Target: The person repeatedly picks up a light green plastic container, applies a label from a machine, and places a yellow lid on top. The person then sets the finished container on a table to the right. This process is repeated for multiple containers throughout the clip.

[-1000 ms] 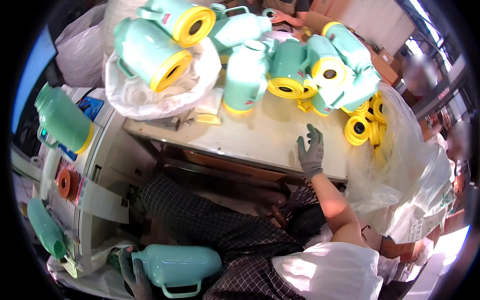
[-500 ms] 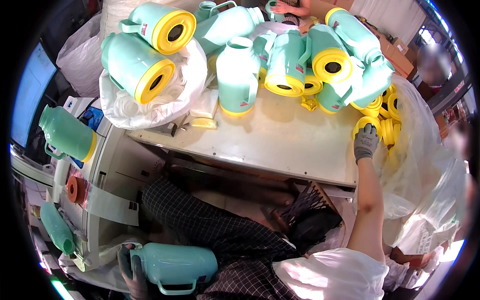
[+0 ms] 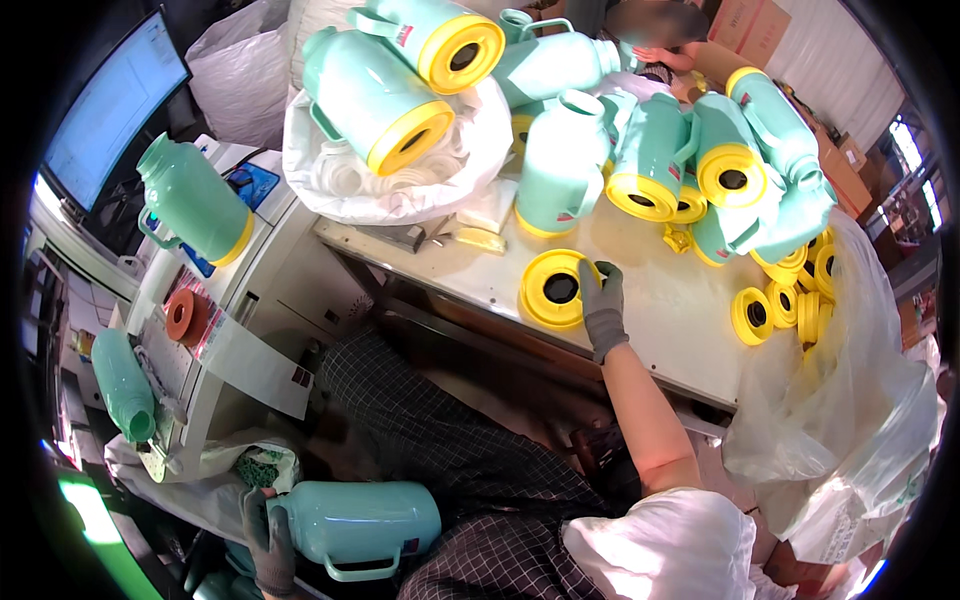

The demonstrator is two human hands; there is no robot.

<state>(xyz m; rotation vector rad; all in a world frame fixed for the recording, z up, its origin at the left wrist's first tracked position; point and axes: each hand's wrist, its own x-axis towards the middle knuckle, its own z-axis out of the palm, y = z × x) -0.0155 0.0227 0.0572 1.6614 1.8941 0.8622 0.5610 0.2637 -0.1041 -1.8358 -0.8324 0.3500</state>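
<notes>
A mint-green thermos jug shell (image 3: 365, 520) lies sideways across my lap, its bottom end to the right and its handle toward me. My left hand (image 3: 268, 545), in a grey glove, is closed around its neck end; part of the grip is hidden. Over the front edge of the table (image 3: 655, 315), my gloved right hand (image 3: 604, 315) grips a round yellow thermos base (image 3: 537, 297) by its right rim. This base has a dark hole in the middle and faces up toward me. More yellow bases (image 3: 751, 316) lie in a heap at the table's right end.
Several green shells with yellow bottoms (image 3: 642, 197) crowd the back of the table. A white sack of clear plastic rings (image 3: 310, 190) stands at the left with shells on it. At the far left are a shell (image 3: 195, 205) and a monitor (image 3: 120, 110). Another person's hand (image 3: 652, 57) shows behind.
My right hand has come left and nearer from the heap with a yellow base in its fingers. The view has shifted. My left hand stays on the jug shell.
</notes>
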